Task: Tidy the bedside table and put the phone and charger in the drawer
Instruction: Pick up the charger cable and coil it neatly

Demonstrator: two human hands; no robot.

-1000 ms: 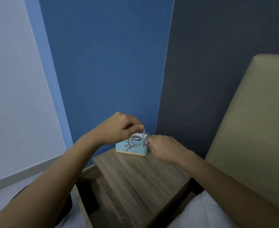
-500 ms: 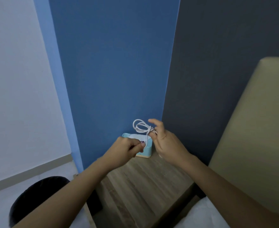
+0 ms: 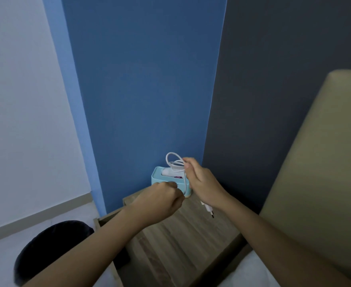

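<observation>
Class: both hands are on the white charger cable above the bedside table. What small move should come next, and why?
Probably wind the slack once more: the right hand pinches loops of the charger cable, a strand runs down to the left hand, and the plug dangles loose.

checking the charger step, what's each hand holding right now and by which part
The right hand pinches the white cable's coiled loops, with the plug dangling below it. The left hand is closed around the cable's lower end beside the blue box.
</observation>
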